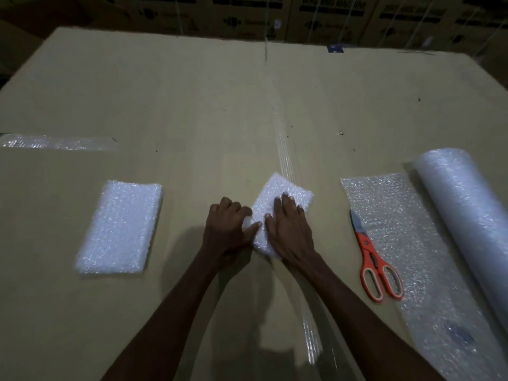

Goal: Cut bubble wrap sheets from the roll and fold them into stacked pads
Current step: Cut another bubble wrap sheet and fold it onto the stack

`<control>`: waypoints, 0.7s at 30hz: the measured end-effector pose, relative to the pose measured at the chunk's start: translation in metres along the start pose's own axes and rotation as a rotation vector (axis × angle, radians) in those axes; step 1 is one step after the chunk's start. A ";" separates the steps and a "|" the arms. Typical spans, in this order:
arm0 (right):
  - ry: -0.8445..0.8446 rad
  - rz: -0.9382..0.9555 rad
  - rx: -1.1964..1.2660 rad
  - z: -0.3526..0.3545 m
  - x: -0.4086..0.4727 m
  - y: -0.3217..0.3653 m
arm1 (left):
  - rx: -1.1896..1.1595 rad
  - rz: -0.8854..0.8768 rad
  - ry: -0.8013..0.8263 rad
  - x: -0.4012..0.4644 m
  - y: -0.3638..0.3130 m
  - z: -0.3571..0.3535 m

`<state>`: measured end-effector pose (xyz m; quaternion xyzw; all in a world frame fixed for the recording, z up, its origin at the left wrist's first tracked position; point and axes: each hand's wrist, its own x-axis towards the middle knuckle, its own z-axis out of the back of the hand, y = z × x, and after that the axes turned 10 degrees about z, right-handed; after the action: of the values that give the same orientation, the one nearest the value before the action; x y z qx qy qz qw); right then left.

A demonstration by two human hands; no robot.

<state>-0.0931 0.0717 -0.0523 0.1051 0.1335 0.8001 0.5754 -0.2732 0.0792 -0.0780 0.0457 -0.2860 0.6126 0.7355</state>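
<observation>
From the head camera, the folding step is on: the right hand point(291, 229) lies flat with straight fingers on a small folded pad point(277, 207) in the middle of the cardboard top point(192, 105). The left hand point(228, 229) curls round the pad's left edge. Next, I think, it goes onto the finished pad point(121, 226), well apart to the left, with bare room between. The scissors point(373, 259) and roll point(464, 215) lie to the right.

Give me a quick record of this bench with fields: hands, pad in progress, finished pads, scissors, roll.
hands: left hand grips the pad's left edge; right hand presses flat on top
pad in progress: folded pad, centre
finished pads: stack, left
scissors: orange scissors lying on the unrolled sheet
roll: bubble wrap roll, far right
</observation>
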 end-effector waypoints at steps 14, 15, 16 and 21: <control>-0.353 -0.177 0.129 0.046 -0.031 -0.037 | -0.201 0.238 0.042 -0.031 -0.048 0.006; -0.313 -0.239 0.145 0.046 -0.029 -0.037 | -0.196 0.228 0.048 -0.032 -0.047 0.006; -0.292 -0.296 0.161 0.046 -0.027 -0.036 | -0.190 0.220 0.043 -0.032 -0.047 0.005; -0.277 -0.545 0.467 0.044 -0.014 -0.027 | -0.213 0.299 0.155 -0.025 -0.049 0.014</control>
<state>-0.0503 0.0707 -0.0198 0.3010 0.2563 0.5441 0.7400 -0.2349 0.0397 -0.0647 -0.1228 -0.2953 0.6828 0.6569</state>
